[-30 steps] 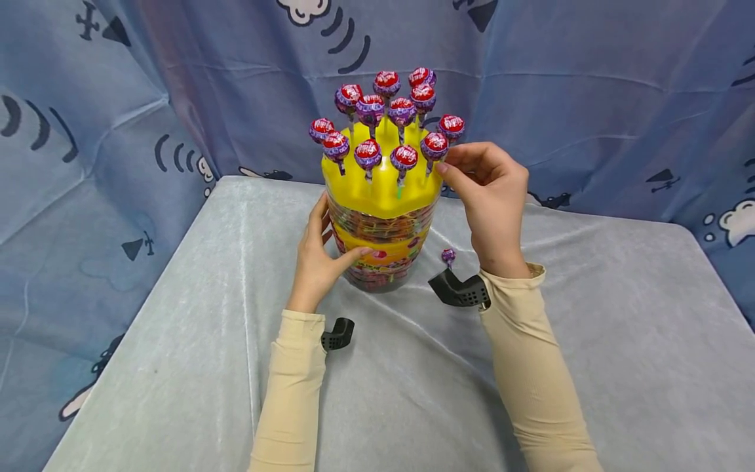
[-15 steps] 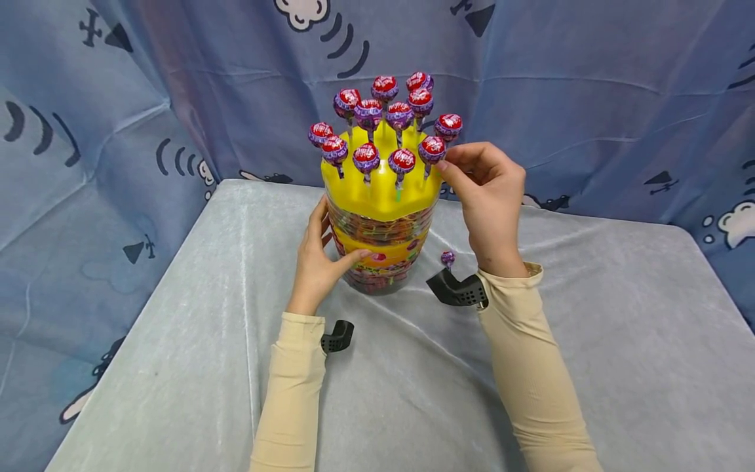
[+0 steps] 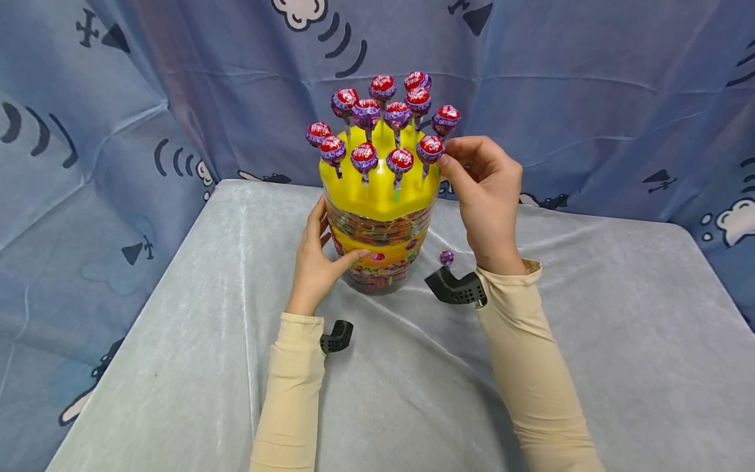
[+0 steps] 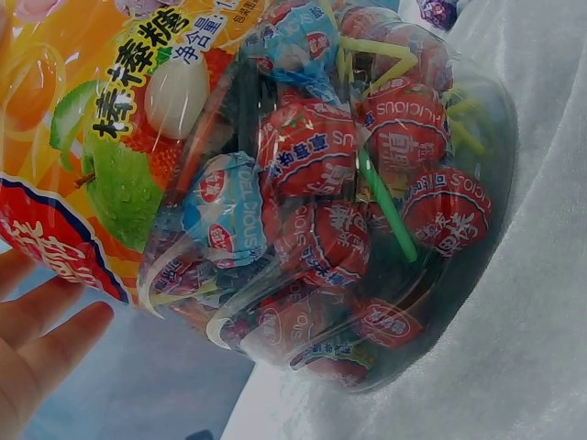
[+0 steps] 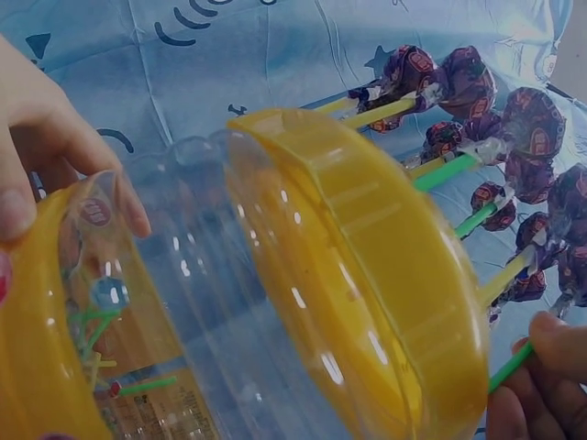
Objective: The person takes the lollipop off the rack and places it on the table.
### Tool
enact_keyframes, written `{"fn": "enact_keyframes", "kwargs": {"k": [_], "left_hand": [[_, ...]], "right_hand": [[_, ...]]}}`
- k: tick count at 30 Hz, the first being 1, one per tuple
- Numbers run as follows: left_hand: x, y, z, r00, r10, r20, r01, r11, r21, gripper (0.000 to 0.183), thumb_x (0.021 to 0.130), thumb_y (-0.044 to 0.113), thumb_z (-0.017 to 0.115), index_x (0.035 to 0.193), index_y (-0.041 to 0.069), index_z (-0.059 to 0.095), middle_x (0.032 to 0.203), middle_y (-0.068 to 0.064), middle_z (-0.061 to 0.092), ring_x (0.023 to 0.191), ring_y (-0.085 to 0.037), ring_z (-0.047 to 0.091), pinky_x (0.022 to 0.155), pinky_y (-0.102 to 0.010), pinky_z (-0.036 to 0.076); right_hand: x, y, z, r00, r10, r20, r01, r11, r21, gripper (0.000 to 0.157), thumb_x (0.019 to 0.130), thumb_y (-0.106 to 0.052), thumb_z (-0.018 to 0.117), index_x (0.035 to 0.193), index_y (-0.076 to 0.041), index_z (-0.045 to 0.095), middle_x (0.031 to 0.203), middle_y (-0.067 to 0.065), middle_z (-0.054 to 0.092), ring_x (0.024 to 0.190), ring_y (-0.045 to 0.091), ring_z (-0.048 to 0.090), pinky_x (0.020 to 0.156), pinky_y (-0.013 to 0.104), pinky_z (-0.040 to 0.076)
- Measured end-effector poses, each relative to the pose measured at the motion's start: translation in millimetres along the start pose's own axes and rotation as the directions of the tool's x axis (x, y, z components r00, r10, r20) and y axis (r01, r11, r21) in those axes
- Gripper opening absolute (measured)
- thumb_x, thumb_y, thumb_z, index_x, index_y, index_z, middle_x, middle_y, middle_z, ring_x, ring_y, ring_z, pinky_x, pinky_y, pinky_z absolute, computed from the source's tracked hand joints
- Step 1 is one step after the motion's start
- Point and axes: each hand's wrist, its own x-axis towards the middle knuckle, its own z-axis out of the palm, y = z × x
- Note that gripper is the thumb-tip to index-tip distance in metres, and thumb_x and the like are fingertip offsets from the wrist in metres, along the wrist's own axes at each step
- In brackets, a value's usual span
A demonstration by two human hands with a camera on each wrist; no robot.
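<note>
A clear candy jar (image 3: 377,226) with a yellow lid (image 3: 377,196) stands on the cloth. Several lollipops (image 3: 400,160) in red and purple wrappers stick up from the lid. My left hand (image 3: 318,259) holds the jar's left side, fingers behind and thumb on the printed label (image 4: 55,119). At the lid's right edge, my right hand (image 3: 486,190) pinches a green lollipop stick (image 5: 511,367) between thumb and forefinger. The stick meets the lid in the right wrist view. More wrapped lollipops (image 4: 312,147) fill the jar's lower part.
One loose lollipop (image 3: 447,257) lies on the grey cloth-covered table (image 3: 194,328), right of the jar and near the right wrist camera (image 3: 454,286). A blue patterned curtain (image 3: 236,98) hangs behind and at the left.
The head view has shifted a little. My right fingers have risen slightly against the lid's edge; my left hand keeps its hold on the jar.
</note>
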Motion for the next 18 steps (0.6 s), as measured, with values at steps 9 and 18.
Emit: {"fn": "enact_keyframes", "kwargs": {"k": [9,18], "left_hand": [[-0.3,0.1,-0.4,1.000,-0.007,0.000,0.007,1.000,0.004,0.098,0.078,0.024,0.079,0.153,0.017,0.015,0.153,-0.006,0.025,0.134,-0.025,0.034,0.108,-0.035,0.035],[0.3,-1.0,-0.5,1.000,-0.003,0.003,0.003,1.000,-0.001,0.098,0.078,0.022,0.079,0.153,0.018,0.015,0.153,-0.006,0.024,0.135,-0.027,0.033,0.108,-0.038,0.035]], "right_hand": [[1.2,2.8,-3.6,0.999,-0.046,-0.006,0.046,0.999,-0.011,0.006,0.086,0.005,0.064,0.091,0.005,0.068,0.083,0.013,0.063,0.068,0.021,0.058,0.069,0.027,0.054],[-8.2,2.1,-16.6,0.998,0.066,0.010,-0.066,0.995,0.078,0.011,0.086,0.009,0.062,0.089,0.001,0.069,0.083,0.007,0.064,0.071,0.019,0.060,0.074,0.026,0.054]]}}
